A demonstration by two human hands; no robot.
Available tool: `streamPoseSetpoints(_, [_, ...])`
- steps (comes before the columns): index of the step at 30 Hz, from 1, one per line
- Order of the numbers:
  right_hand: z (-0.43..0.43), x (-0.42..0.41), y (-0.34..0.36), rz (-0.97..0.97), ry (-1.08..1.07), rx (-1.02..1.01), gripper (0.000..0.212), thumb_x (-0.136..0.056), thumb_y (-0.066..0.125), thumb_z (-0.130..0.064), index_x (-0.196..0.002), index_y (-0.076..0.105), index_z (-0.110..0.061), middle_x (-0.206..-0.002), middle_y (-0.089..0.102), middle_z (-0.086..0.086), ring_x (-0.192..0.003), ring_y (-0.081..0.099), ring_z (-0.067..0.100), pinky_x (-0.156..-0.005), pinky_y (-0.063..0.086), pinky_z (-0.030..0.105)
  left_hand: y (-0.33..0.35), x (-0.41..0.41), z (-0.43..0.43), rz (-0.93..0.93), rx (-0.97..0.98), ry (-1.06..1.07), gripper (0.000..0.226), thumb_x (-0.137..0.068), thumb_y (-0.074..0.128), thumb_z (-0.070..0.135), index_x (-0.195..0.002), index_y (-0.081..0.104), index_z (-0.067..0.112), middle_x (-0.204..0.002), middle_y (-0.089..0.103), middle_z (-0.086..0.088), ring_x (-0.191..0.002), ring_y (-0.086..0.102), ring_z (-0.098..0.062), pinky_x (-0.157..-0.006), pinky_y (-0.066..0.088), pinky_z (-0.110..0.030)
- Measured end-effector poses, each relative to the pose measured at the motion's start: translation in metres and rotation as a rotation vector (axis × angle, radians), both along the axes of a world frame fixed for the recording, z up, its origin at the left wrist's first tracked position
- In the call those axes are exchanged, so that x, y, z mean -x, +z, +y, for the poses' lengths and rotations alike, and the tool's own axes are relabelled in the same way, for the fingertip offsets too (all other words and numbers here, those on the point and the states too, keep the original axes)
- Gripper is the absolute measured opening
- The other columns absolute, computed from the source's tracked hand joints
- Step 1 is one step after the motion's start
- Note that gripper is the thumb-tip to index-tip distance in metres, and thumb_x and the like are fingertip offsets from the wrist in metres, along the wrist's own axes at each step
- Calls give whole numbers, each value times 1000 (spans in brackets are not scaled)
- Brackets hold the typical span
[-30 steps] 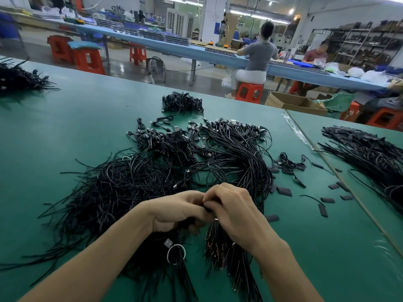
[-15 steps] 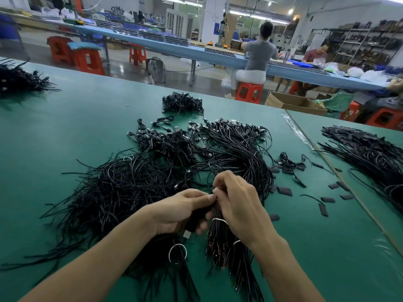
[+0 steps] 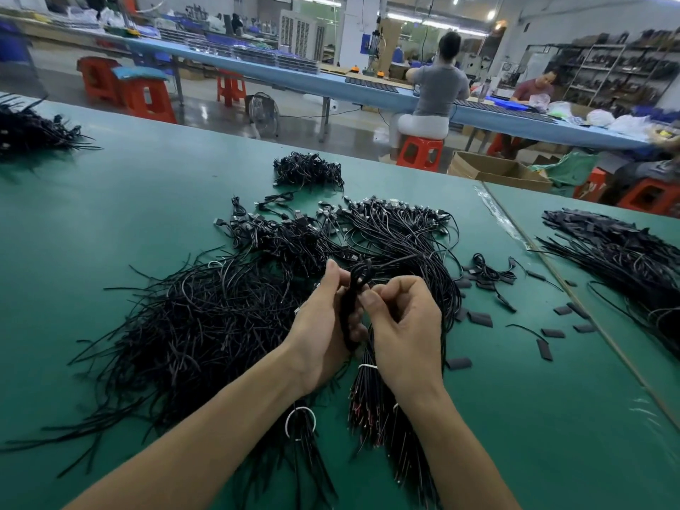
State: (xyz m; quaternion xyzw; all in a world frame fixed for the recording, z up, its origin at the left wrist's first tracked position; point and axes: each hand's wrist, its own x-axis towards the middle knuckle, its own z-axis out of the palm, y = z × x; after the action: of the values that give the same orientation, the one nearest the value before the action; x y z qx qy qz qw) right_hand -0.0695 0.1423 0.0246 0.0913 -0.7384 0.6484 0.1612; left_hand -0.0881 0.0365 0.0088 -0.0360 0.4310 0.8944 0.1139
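Left hand (image 3: 320,344) curls round a folded black cable bundle (image 3: 356,285); right hand (image 3: 408,325) pinches it with curled fingers. Loose cable heaps (image 3: 206,318) crowd the green table (image 3: 110,215) beneath.

Two hands, left hand (image 3: 320,344) and right hand (image 3: 404,333), with one coiled cable (image 3: 355,288) between them. Five black cable heaps: far heap (image 3: 33,130) at 10 o'clock, small heap (image 3: 307,171) at 12, connector heap (image 3: 368,237) at centre, loose heap (image 3: 206,318) at 9, right heap (image 3: 618,259) at 3. Two tied bundles (white ties) at 6: left bundle (image 3: 307,450), right bundle (image 3: 371,410).
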Motion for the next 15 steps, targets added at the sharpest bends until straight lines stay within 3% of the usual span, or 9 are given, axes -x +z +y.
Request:
streamPoseSetpoints(4, [-2,1,2,-200,132,187,24,-93,65,-3,-81,49,-16,-72,63,0,-65,58,15,-65,53,28,-4,8,-5,78,-32,-2,43,-79,75,54,-83,57,15,-75,59,-3,-68,55,-16,-65,47,-30])
streamPoseSetpoints(7, [0,3,5,-216,155,221,25,-92,64,2,-79,51,-15,-70,59,-3,-67,59,6,-71,54,21,-8,12,-9,236,46,31,28,-81,72,42,-78,54,20,-75,59,2,-76,56,-15,-75,43,-31])
streamPoseSetpoints(9, [3,5,6,-191,146,199,25,-92,63,5,-80,52,-13,-73,60,0,-69,61,4,-73,53,19,-12,12,-16,294,204,69,36,-78,72,48,-92,53,21,-83,61,5,-78,59,-7,-74,49,-24])
streamPoseSetpoints(11, [6,7,5,-158,131,183,29,-92,62,5,-77,48,-15,-78,61,6,-75,60,12,-79,54,27,-17,10,-24,299,462,136,59,-64,77,61,-104,49,27,-97,51,1,-85,51,-8,-80,50,-26])
streamPoseSetpoints(13, [9,8,4,-122,115,161,32,-91,64,3,-74,46,-17,-78,63,3,-77,59,13,-80,53,28,-19,8,-30,259,599,161,71,-54,80,66,-106,47,29,-94,44,1,-82,44,-12,-74,47,-30])
streamPoseSetpoints(15, [12,10,3,-100,138,149,32,-90,65,3,-74,47,-17,-75,65,-5,-75,60,10,-77,53,25,-18,7,-34,242,542,60,72,-53,86,60,-103,51,21,-81,51,4,-71,46,-11,-61,43,-26])
